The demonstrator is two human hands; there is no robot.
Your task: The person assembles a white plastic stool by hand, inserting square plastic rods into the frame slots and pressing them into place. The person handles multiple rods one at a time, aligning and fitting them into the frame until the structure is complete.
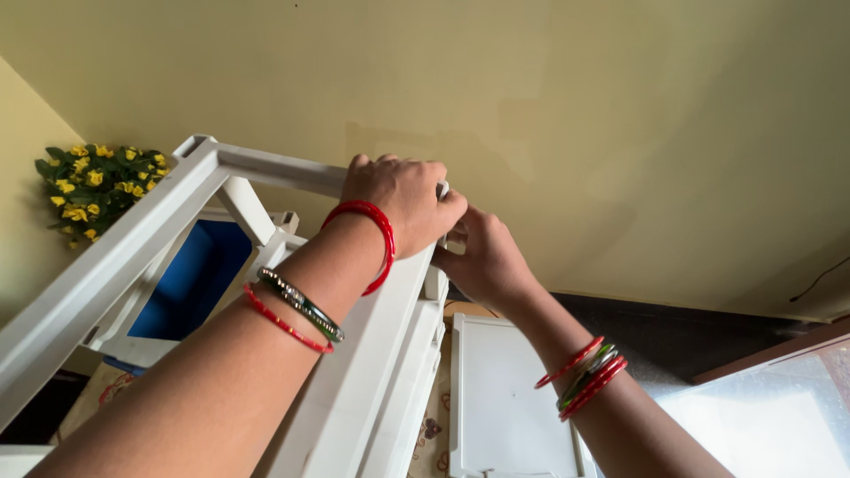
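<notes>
Both hands grip the far corner of a white plastic rack frame (pixel 266 173), the left hand (pixel 403 199) closed over its top rail, the right hand (pixel 482 261) clasped just beneath, a loose white panel (pixel 505 398) lying unfitted below

My arms are bare, no sleeves. On my left hand (pixel 403 199) side I wear a thick red bangle at the wrist, then a green beaded one and a thin red one. My right hand (pixel 485 261) has stacked red, green and white bangles, lower right.
</notes>
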